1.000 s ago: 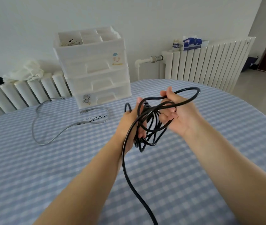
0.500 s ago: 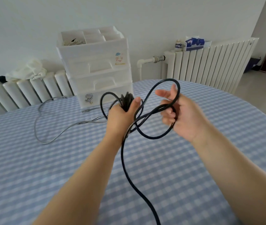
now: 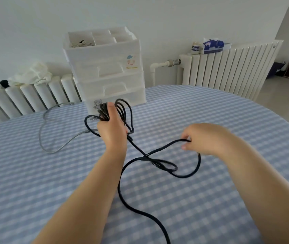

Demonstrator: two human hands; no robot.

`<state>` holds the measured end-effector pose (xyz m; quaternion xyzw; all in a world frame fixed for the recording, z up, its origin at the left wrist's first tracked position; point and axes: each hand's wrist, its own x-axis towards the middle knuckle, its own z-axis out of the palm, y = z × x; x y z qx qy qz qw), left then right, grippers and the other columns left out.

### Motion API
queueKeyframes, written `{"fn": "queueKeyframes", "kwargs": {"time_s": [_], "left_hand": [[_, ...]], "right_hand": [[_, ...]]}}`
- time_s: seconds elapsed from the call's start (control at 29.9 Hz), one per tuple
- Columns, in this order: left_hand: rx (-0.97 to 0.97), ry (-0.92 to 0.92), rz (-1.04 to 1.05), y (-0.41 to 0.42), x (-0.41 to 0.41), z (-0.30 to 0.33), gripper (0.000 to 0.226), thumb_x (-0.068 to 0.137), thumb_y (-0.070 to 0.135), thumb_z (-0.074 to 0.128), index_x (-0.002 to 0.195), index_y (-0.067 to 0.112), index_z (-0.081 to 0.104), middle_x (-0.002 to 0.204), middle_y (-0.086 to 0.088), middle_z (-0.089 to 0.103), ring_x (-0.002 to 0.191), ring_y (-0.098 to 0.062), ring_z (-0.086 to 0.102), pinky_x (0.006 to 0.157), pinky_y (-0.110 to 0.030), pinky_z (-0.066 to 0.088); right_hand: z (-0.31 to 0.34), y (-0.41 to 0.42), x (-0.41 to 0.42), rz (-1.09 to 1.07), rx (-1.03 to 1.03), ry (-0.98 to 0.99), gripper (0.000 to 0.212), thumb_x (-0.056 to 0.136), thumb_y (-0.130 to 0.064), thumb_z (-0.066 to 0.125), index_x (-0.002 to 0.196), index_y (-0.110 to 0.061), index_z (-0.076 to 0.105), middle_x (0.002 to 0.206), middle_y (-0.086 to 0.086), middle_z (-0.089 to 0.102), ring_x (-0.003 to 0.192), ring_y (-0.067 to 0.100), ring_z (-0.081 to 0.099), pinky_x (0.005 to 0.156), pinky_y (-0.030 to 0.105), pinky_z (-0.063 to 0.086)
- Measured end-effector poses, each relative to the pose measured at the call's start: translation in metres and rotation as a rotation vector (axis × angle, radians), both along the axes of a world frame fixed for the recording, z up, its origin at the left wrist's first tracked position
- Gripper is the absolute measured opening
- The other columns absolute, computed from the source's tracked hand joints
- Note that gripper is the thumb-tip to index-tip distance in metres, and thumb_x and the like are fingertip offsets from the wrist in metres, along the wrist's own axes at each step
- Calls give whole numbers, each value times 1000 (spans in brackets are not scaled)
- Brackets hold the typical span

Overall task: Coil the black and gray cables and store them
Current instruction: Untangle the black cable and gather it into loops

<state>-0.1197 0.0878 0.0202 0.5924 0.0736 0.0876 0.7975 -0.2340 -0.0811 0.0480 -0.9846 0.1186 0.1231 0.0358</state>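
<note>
Partway through, by the look of it. Left of the grip and well apart from it: gray cable, loose and uncoiled on the checked table, one end near the drawers, untouched so far. Judged still to do: finishing the black coil, coiling the gray one, storing both.

Centre: left hand, raised above the table, back toward the camera, thumb up, fingers curled round a bunch of black cable loops. Several loops gathered, standing up above the fist and just in front of the drawers. Below the fist, the free length running down toward the right, crossing itself in a small twisted loop just beyond the wrist, apparently a kink to undo before the next turn.

Right of that crossing: right hand, lower than the left, palm down, fingertips pinching the cable at the top of a wide loose loop hanging beneath it. Slightly blurred.

Nearest the camera: a long black tail trailing from the crossing across the table and off the bottom edge, not yet wound.
</note>
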Motion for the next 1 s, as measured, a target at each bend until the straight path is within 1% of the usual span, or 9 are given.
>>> {"fn": "queueKeyframes", "kwargs": {"time_s": [0.1, 0.2, 0.27, 0.37, 0.47, 0.6, 0.77, 0.94, 1.0], "left_hand": [[-140, -43, -7, 1, -2, 5, 49, 93, 48, 52, 57, 20, 34, 48, 0, 31, 40, -13, 29, 39, -25, 25], [-200, -123, -51, -3, -7, 12, 51, 93, 47, 53, 55, 20, 34, 45, 0, 30, 40, -14, 30, 42, -26, 28], [-284, -153, -86, -2, -9, 19, 52, 91, 46, 57, 52, 20, 35, 43, 1, 30, 41, -15, 30, 47, -30, 30], [-445, -115, -167, 4, -9, 31, 50, 91, 44, 58, 52, 20, 38, 46, 2, 28, 42, -14, 29, 50, -29, 35], [-584, -59, -262, 10, -7, 40, 44, 92, 38, 57, 56, 21, 37, 48, 6, 26, 42, -12, 26, 48, -24, 34], [-690, -63, -317, 29, 3, 53, 40, 91, 30, 57, 57, 21, 37, 45, 8, 26, 38, -8, 24, 42, -20, 33], [-852, -62, -303, 45, 15, 58, 36, 88, 16, 56, 58, 19, 37, 45, 9, 28, 36, -7, 26, 43, -19, 32], [-807, -79, -232, 41, 15, 53, 36, 89, 16, 55, 59, 19, 36, 47, 8, 29, 38, -9, 26, 44, -21, 35], [-667, -111, -205, 35, 10, 53, 40, 92, 21, 55, 56, 20, 39, 48, 7, 30, 41, -10, 29, 48, -23, 37]], "right_hand": [[-3, 21, 0, 47, -210, -273, 29, 95, -16, 48, 123, -16, 55, 136, 6, 46, 123, 26, 45, 102, 38, 36], [10, 63, -9, 243, 486, -449, 54, 96, -17, 46, 147, -25, 30, 156, -4, 27, 140, 14, 31, 114, 33, 28], [4, 82, -1, 233, 657, -533, 51, 95, -25, 48, 142, -29, 27, 149, -7, 34, 129, 12, 46, 102, 36, 43], [-16, 83, 24, 56, 578, -637, 56, 95, -34, 53, 140, -19, 23, 147, -4, 28, 118, 18, 54, 86, 35, 48], [-33, 67, 43, -73, 412, -509, 63, 98, -44, 44, 146, -12, 19, 150, 7, 35, 127, 25, 48, 99, 39, 40], [-40, 37, 47, -98, 88, -417, 30, 102, -36, 33, 114, -15, 51, 101, 4, 69, 88, 25, 61, 86, 37, 36], [-23, -5, 37, -237, 128, -414, 15, 99, -29, 45, 103, -23, 59, 96, -1, 67, 81, 22, 51, 79, 31, 35], [-22, -7, 29, -85, 49, -360, 18, 100, -32, 43, 99, -24, 59, 91, -5, 69, 88, 21, 53, 84, 31, 34], [-21, 7, 27, 40, -35, -310, 19, 102, -27, 40, 94, -25, 57, 76, -7, 62, 75, 16, 50, 86, 31, 35]]}}
